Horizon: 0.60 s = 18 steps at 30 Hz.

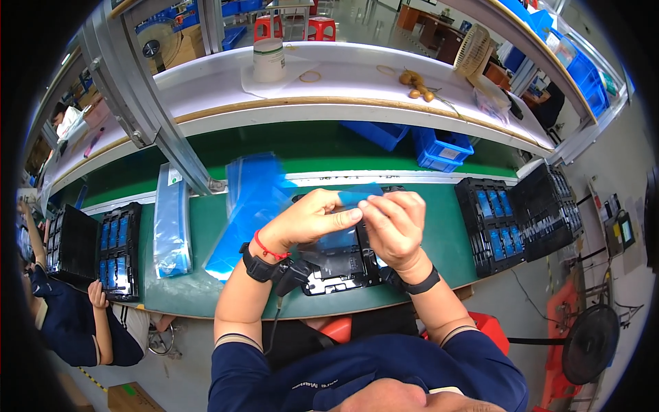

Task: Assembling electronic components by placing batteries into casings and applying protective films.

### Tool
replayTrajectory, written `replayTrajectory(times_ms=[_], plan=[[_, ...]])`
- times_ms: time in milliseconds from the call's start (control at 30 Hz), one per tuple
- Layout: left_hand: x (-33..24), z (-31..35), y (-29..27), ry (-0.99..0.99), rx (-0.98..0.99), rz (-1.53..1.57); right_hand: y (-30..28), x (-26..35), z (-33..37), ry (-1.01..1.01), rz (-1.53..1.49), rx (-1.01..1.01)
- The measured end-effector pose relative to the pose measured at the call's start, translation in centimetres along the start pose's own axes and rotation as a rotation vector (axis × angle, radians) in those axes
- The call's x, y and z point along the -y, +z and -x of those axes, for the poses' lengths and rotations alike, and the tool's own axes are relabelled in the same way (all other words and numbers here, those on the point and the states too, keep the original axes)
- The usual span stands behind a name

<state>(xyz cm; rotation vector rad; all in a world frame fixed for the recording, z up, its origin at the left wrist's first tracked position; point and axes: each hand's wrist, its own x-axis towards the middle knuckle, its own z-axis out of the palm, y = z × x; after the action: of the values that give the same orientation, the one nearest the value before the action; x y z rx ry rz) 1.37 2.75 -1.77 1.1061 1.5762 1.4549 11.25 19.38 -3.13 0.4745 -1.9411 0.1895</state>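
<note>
Above the bench, my left hand (317,218) and my right hand (395,226) are close together at a thin translucent blue film (358,195). Right fingertips are pinched on its right end; left thumb and fingers close on its left side, partly hidden. Right below them lies a black tray (335,283) with dark flat parts in its pockets; my hands and wrists cover much of it. Left of my left hand, blue film sheets (248,218) lie spread on the green bench top (207,223).
A stack of transparent bags (171,223) lies farther left. Black trays with blue parts stand at the right (491,226) and left (118,250). A co-worker's hand (98,294) touches the left tray. Blue bins (441,150) sit beneath the white shelf (350,82), which carries a paper-wrapped roll (268,60).
</note>
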Motion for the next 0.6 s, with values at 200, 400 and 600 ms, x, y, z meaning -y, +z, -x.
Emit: replayTrajectory(times_ms=[200,400,600], plan=[[-0.1,-0.1,0.3,0.123,-0.084,0.236,-0.6,-1.1,0.4,0.403,-0.316,-0.057],[0.5,0.2,-0.4,0.041,0.04,0.126,-0.7,-2.2,1.1,1.214,-1.233,0.201],[-0.9,1.3,-1.8,0.027,-0.146,-0.195,-1.1,-1.8,1.8,1.251,-1.086,0.145]])
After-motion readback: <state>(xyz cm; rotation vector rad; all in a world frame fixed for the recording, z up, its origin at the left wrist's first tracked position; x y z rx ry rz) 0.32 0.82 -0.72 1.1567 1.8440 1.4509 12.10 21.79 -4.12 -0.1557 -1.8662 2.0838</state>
